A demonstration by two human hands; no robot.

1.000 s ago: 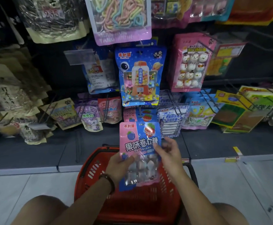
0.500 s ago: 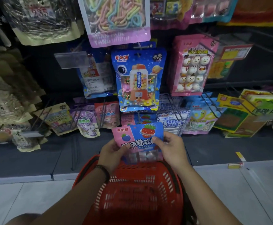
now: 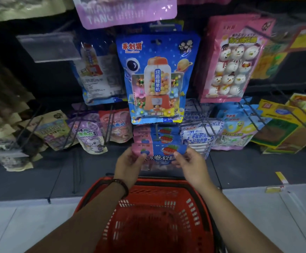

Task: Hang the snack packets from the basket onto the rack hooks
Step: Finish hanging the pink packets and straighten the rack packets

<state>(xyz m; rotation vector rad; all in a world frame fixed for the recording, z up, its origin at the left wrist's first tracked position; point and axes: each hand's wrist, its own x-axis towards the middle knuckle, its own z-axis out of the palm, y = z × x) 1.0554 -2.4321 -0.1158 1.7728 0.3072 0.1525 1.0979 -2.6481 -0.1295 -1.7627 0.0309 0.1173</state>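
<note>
A pink and blue snack packet (image 3: 159,153) with a strawberry print is held up at the low rack, just under the matching packets (image 3: 156,134) that hang on a hook. My left hand (image 3: 129,162) grips its left edge with the thumb on the front. My right hand (image 3: 189,162) pinches its right edge. The red basket (image 3: 199,199) stands on the floor below my arms, and its inside looks bare from here.
A large blue gumball packet (image 3: 157,77) hangs right above the matching stack. Pink snowman packets (image 3: 230,61) hang to the right, purple and pink pouches (image 3: 101,130) to the left. Dark wire hooks stick out along the low row. White floor tiles surround the basket.
Both hands have carried the packet up and away from the basket to the hanging stack of the same kind. The view has dipped closer to the rack.
</note>
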